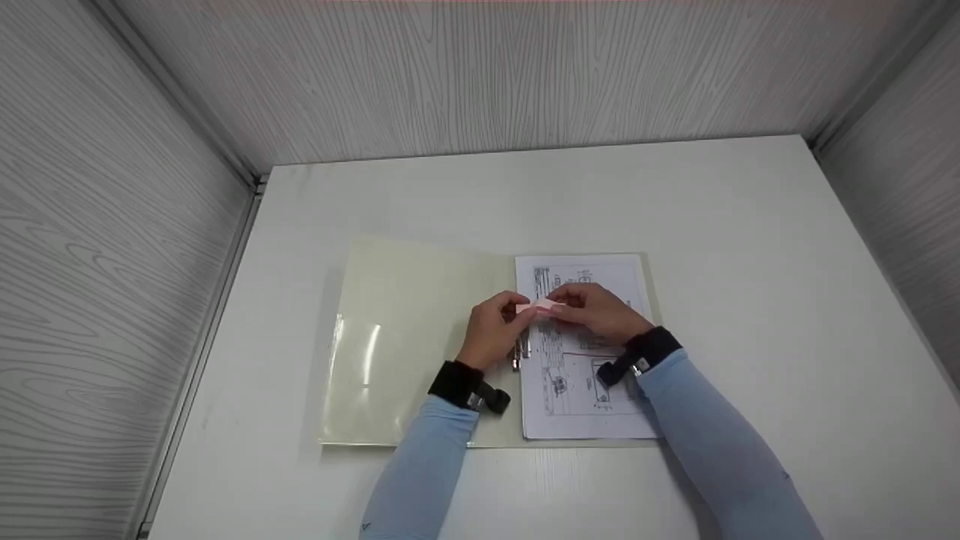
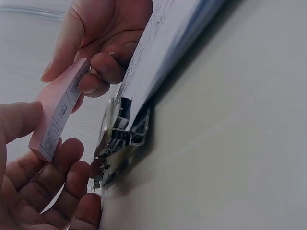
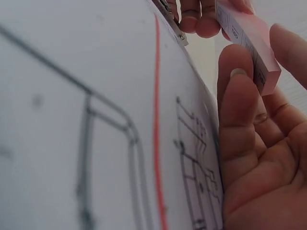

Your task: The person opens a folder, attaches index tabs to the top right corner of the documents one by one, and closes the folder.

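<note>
Over the upper part of the drawing sheets, both hands hold a small pink sticky-note pad (image 1: 541, 306) between them. My left hand (image 1: 491, 330) pinches its left end between thumb and fingers. At the right end, the thumb and fingers of my right hand (image 1: 604, 311) grip it. The left wrist view shows the pad (image 2: 60, 108) tilted, with printed lettering and small diagrams on its underside. Below the hands lies a stack of printed drawings (image 1: 555, 424), partly covered by them, in an opened pale yellow folder (image 1: 405, 300). A metal clip (image 2: 127, 129) holds the sheets at their left edge.
The folder's cover lies spread to the left on a white table (image 1: 720, 225). Grey wood-grain panels (image 1: 480, 75) rise behind the table and at both sides. Each wrist wears a black strap (image 1: 455, 384) with a small camera.
</note>
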### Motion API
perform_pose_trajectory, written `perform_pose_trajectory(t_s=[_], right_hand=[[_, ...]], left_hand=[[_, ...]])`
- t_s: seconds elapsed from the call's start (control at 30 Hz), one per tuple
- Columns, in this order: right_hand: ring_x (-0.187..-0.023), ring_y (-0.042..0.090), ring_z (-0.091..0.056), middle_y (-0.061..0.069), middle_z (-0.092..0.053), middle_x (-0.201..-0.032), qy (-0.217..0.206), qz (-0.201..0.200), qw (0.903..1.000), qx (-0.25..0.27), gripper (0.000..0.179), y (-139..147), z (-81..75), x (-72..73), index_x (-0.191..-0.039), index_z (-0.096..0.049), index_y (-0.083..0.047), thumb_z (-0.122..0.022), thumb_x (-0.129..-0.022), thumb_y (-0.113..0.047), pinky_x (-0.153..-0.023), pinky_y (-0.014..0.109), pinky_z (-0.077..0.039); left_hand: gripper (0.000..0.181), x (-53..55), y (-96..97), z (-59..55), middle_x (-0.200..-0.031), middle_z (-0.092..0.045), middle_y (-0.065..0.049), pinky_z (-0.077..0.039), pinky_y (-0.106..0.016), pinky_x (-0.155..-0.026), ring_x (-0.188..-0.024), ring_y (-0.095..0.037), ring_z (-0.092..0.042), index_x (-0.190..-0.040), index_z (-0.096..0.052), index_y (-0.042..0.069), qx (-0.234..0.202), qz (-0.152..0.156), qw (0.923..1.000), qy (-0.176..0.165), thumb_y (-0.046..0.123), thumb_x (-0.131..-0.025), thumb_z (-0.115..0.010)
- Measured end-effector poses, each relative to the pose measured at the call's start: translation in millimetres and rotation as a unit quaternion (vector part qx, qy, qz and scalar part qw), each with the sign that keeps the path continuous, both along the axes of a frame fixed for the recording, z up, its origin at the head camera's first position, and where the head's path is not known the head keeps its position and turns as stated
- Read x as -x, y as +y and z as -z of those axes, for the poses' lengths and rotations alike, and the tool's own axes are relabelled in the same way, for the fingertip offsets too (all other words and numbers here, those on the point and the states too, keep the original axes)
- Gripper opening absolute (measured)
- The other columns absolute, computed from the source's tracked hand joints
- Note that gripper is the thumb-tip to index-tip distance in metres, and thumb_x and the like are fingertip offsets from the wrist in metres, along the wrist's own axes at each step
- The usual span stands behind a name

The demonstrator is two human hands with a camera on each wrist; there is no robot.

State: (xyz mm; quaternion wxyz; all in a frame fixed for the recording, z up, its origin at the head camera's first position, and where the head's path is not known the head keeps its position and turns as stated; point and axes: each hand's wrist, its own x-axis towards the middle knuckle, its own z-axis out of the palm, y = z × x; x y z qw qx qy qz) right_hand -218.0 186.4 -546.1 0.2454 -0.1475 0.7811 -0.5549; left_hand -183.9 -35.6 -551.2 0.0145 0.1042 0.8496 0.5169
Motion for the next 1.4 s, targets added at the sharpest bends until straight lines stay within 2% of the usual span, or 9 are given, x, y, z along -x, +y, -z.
perform_pose_trajectory(t_s=[0.1, 0.23, 0.47, 0.6, 0.83, 1.0, 1.13, 1.27, 1.4], right_hand=[[-0.079, 0.028, -0.062, 0.01, -0.064, -0.1, 0.007, -0.015, 0.9999, 0.0, 0.039, 3, 0.5, 0.9, -0.114, -0.067, -0.018, -0.069, -0.086, -0.045, -0.063, 0.031, -0.049], [-0.078, 0.028, -0.062, 0.01, -0.062, -0.1, 0.003, -0.02, 0.9997, -0.011, 0.04, 6, 3.4, 2.3, -0.114, -0.066, -0.021, -0.07, -0.084, -0.046, -0.061, 0.032, -0.049], [-0.08, 0.028, -0.06, 0.011, -0.061, -0.1, -0.013, -0.012, 0.9998, -0.004, 0.04, 7, 3.9, 4.3, -0.115, -0.066, -0.021, -0.071, -0.084, -0.045, -0.062, 0.029, -0.048], [-0.085, 0.027, -0.057, 0.011, -0.059, -0.1, -0.013, -0.004, 0.9997, -0.018, 0.04, 6, 2.9, 5.1, -0.116, -0.066, -0.023, -0.072, -0.083, -0.046, -0.065, 0.03, -0.047], [-0.089, 0.028, -0.058, 0.009, -0.061, -0.108, -0.034, 0.01, 0.9992, -0.021, 0.03, 0, -1.3, 4.9, -0.115, -0.064, -0.018, -0.069, -0.088, -0.03, -0.072, 0.032, -0.047], [-0.086, 0.027, -0.062, 0.009, -0.063, -0.108, -0.049, 0.018, 0.9983, -0.025, 0.027, -4, -4.1, 5.2, -0.113, -0.064, -0.016, -0.067, -0.088, -0.026, -0.071, 0.032, -0.05], [-0.084, 0.027, -0.063, 0.01, -0.063, -0.107, -0.047, 0.016, 0.9983, -0.031, 0.025, -6, -4.7, 5.4, -0.111, -0.065, -0.015, -0.066, -0.088, -0.024, -0.071, 0.031, -0.049], [-0.083, 0.026, -0.062, 0.011, -0.064, -0.102, -0.043, 0.015, 0.9985, -0.032, 0.022, -6, -4.5, 6.1, -0.11, -0.064, -0.014, -0.064, -0.09, -0.024, -0.07, 0.031, -0.049], [-0.083, 0.024, -0.061, 0.01, -0.064, -0.099, -0.038, 0.019, 0.9983, -0.04, 0.023, -6, -3.3, 7.3, -0.109, -0.065, -0.013, -0.062, -0.092, -0.028, -0.07, 0.03, -0.049]], left_hand=[[0.022, -0.2, 0.3, -1.8, -0.086, -0.059, 0.004, -0.044, -0.025, -0.071, -0.081, -0.012, -0.053, -0.106, -0.067, 0.017, -0.004, -0.007, 0.9999, -0.012, 0.033, -0.091, -0.066], [0.02, -0.5, 1.6, -3.5, -0.086, -0.059, 0.004, -0.043, -0.025, -0.07, -0.08, -0.012, -0.053, -0.105, -0.067, 0.016, 0.011, -0.012, 0.9997, -0.017, 0.032, -0.092, -0.065], [0.02, 0.3, 2.8, -4.7, -0.087, -0.054, 0.0, -0.041, -0.025, -0.068, -0.079, -0.013, -0.05, -0.104, -0.07, 0.009, 0.05, -0.024, 0.9982, 0.023, 0.024, -0.093, -0.065], [0.02, 1.5, 4.0, -4.6, -0.087, -0.055, 0.0, -0.043, -0.024, -0.068, -0.079, -0.012, -0.051, -0.105, -0.07, 0.007, 0.065, -0.039, 0.9968, 0.026, 0.022, -0.092, -0.065], [0.005, 3.2, 5.6, -6.0, -0.084, -0.056, 0.001, -0.047, -0.024, -0.068, -0.078, -0.012, -0.055, -0.087, -0.064, 0.011, 0.055, -0.07, 0.9958, 0.023, 0.014, -0.088, -0.067], [0.005, 2.0, 6.0, -10.5, -0.083, -0.057, 0.0, -0.043, -0.026, -0.066, -0.077, -0.013, -0.052, -0.09, -0.058, 0.012, 0.047, -0.062, 0.9969, -0.001, 0.015, -0.091, -0.062], [0.011, -0.3, 6.3, -15.6, -0.09, -0.06, -0.002, -0.043, -0.027, -0.066, -0.078, -0.015, -0.055, -0.104, -0.054, 0.011, 0.041, -0.038, 0.9978, -0.034, 0.019, -0.097, -0.052], [0.019, -0.5, 7.5, -20.2, -0.092, -0.057, -0.007, -0.044, -0.029, -0.065, -0.076, -0.017, -0.056, -0.115, -0.046, 0.01, 0.056, -0.011, 0.9965, -0.062, 0.022, -0.102, -0.043], [0.027, 1.9, 9.9, -21.7, -0.093, -0.056, -0.007, -0.045, -0.03, -0.065, -0.075, -0.017, -0.056, -0.124, -0.041, 0.007, 0.07, -0.002, 0.9929, -0.096, 0.023, -0.104, -0.036]])
